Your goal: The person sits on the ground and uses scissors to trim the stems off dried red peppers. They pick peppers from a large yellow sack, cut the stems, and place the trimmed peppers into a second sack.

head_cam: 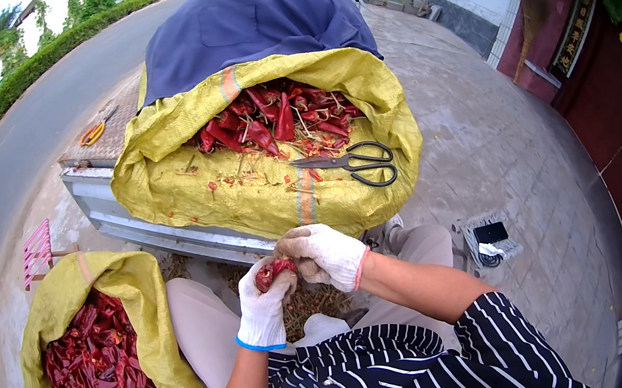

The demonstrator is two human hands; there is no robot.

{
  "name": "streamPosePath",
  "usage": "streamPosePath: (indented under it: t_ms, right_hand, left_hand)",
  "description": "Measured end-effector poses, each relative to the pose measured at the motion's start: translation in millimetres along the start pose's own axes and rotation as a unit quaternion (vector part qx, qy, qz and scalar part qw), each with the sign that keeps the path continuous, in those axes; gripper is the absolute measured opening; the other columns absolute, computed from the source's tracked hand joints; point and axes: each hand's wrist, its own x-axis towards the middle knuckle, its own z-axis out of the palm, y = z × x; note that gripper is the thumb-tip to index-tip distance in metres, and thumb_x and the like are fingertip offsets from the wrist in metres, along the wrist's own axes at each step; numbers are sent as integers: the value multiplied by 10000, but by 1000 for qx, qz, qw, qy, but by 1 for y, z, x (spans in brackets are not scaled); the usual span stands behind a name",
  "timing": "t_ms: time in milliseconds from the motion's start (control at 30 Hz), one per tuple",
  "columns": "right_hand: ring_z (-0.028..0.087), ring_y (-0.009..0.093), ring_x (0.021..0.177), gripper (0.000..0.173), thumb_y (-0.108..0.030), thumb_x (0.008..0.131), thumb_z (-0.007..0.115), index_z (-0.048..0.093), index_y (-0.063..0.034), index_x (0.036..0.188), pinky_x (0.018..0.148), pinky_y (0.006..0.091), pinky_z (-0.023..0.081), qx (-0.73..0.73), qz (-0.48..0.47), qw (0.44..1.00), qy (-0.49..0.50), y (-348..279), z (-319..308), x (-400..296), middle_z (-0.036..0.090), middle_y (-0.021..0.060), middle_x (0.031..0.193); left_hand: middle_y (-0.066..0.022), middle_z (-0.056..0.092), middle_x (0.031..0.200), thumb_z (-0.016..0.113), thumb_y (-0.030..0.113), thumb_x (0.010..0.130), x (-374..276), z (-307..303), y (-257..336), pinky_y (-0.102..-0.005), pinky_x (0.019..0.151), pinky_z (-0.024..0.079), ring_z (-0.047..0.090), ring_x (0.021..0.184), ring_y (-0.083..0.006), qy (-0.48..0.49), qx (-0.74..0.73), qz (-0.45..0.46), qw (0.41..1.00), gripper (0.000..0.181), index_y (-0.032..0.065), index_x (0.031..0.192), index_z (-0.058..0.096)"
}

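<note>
My left hand (265, 306), in a white knit glove with a blue cuff, is closed around a dried red chili pepper (273, 272). Against the pepper's right end are the bent fingers of my right hand (324, 256), gloved in white with a pink cuff; whether they pinch its stem cannot be told. Ahead, a yellow woven sack (193, 192) lies open with red chilies (284, 118) inside. Black-handled scissors (346, 162) rest on its lower lip among stem scraps. At lower left stands another open yellow sack (170, 365), full of dark red chilies (97, 371).
A blue cloth (257, 18) covers the big sack's rear on a truck bed (110, 135), where orange-handled shears (92, 135) lie. A pink folding stool (37, 255) stands left. At right, a small stool (511, 250) holds a black phone (490, 233). Stems litter the ground between my legs.
</note>
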Motion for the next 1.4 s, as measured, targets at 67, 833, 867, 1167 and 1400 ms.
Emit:
streamPosePath:
  t_ms: [67, 833, 867, 1167, 1400]
  right_hand:
    - [421, 46, 481, 187, -213, 963, 639, 646, -38, 1026, 403, 211, 274, -25, -12, 999, 17, 0, 1, -1, 554, -6, 704]
    - [632, 327, 709, 170, -249, 898, 649, 635, -81, 873, 602, 404, 504, -674, -449, 583, -63, -29, -20, -3, 569, 118, 798]
    - [631, 343, 721, 169, -239, 899, 647, 643, -70, 889, 618, 404, 504, -634, -440, 633, -65, -24, -24, -2, 580, 133, 813]
    - [439, 78, 554, 212, -245, 967, 620, 643, -49, 888, 500, 250, 337, -137, -86, 987, 18, 6, -6, -10, 489, -30, 660]
    - [379, 49, 528, 254, -316, 994, 576, 596, -83, 895, 467, 211, 280, -72, -15, 997, 34, 4, -8, -11, 463, -33, 682]
  left_hand:
    - [-45, 667, 788, 718, 45, 850, 2, 0, -3, -238, 577, 462, 596, 657, -93, 8, 60, 53, 997, 211, -17, 1042, 659]
    - [-40, 659, 929, 630, 27, 926, 10, -3, 5, -248, 669, 509, 618, 798, -108, -120, 61, -34, 990, 286, -43, 1201, 593]
    - [-38, 654, 903, 628, 31, 930, 10, -1, 6, -246, 650, 498, 604, 767, -103, -114, 73, -30, 990, 270, -42, 1188, 596]
    - [-36, 640, 829, 645, 83, 946, -4, 6, -10, -246, 603, 473, 581, 686, -92, -23, 87, 42, 995, 221, -34, 1131, 618]
    - [-119, 681, 846, 697, 85, 880, 3, -1, -21, -309, 707, 531, 679, 765, -183, 0, 250, 173, 953, 216, -31, 1054, 643]
